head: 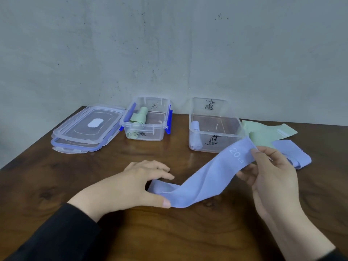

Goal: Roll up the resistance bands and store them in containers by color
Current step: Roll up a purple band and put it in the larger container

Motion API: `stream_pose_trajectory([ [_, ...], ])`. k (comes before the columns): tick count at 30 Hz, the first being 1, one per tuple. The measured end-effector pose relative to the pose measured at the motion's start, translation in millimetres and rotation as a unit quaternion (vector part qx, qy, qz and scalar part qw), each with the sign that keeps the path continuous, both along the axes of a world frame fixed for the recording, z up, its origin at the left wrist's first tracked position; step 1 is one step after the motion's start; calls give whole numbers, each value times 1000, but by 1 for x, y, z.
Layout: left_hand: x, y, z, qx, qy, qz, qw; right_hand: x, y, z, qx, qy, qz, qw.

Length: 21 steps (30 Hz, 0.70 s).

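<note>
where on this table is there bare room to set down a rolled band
Bare wood lies between the green-band container and the blue-band container, and along the near edge left of the left hand. It is crowded on the right, where loose green band and blue band lie beside the right hand.

Soft even light, slight blur, wide-angle bowing

A plain room, maybe in a home, is shown. A dark wooden table (56,185) fills the lower frame. A bare grey wall (169,44) with small marks fills the top. Clear plastic boxes (146,132) are seen at the table's back.
</note>
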<state>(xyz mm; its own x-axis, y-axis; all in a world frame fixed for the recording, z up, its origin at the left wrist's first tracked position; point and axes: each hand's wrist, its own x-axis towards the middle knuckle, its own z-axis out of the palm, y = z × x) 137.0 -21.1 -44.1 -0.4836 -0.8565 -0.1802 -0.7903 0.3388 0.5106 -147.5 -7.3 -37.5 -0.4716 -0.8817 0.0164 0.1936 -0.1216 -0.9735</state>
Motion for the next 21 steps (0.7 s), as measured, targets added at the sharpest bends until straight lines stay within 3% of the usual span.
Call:
stream_pose_trajectory([
  [6,-9,-1,-8,-59,-24,-25,998,-6,-4,-1,5,-53,2,999],
  [8,-12,-1,-9,-117,-9,-40,992,-5,-3,0,-18,-64,4,998],
  [11,-11,0,-5,-130,51,-13,990,-4,-2,3,-43,-60,0,997],
  [17,-4,2,13,4,249,134,959,-8,-5,1,-14,-5,6,1000],
  [19,4,2,19,77,223,133,963,-10,-8,-4,35,52,11,998],
  [21,12,2,19,105,163,141,971,-14,-12,-10,104,214,41,970],
])
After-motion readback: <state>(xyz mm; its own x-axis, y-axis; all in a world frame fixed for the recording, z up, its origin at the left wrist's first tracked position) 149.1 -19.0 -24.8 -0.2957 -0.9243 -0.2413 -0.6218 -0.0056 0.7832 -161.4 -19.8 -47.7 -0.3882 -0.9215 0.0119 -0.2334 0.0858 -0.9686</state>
